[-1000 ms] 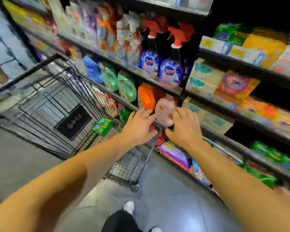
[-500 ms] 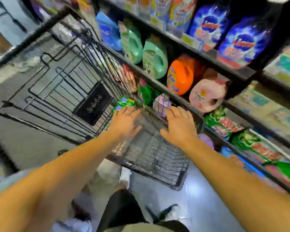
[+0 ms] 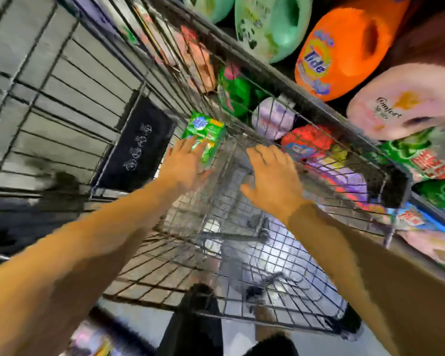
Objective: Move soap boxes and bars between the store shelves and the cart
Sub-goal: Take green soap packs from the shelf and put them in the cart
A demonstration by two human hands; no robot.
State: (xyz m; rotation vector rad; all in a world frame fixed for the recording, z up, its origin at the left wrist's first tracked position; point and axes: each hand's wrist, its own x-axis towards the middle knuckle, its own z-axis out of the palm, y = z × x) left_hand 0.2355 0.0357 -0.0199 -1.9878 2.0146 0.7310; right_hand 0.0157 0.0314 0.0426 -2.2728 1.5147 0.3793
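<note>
Reach is the whole question here. Inside the cart [image 3: 242, 253], at the far end of its wire basket, we see a pack of green soap boxes [image 3: 204, 136], standing against the corner where the front wall meets the side wall. It lies ahead of us and a little to the left of the middle line between our two arms.

Our left hand [image 3: 184, 167] is the nearer one. Its fingers are spread and almost straight, and their tips lie on the lower near face of the pack; the thumb points toward the right. We cannot tell whether the hand already presses the pack or only touches it, since the picture is blurred there. It does not hold the pack.

Our right hand [image 3: 272, 178] is apart from the left one, with bare wire mesh between them. It is flat, fingers straight, palm down, and holds nothing. The pack lies to its left and a little farther ahead.

The long axis of the pack seems to run away from us and slightly to the left, so its narrow near end faces the left hand.

We judge that the coming move is a grasp by the left hand, thumb on one long side and fingers on the other. The right hand would need to cross the gap to support the opposite side.
</note>
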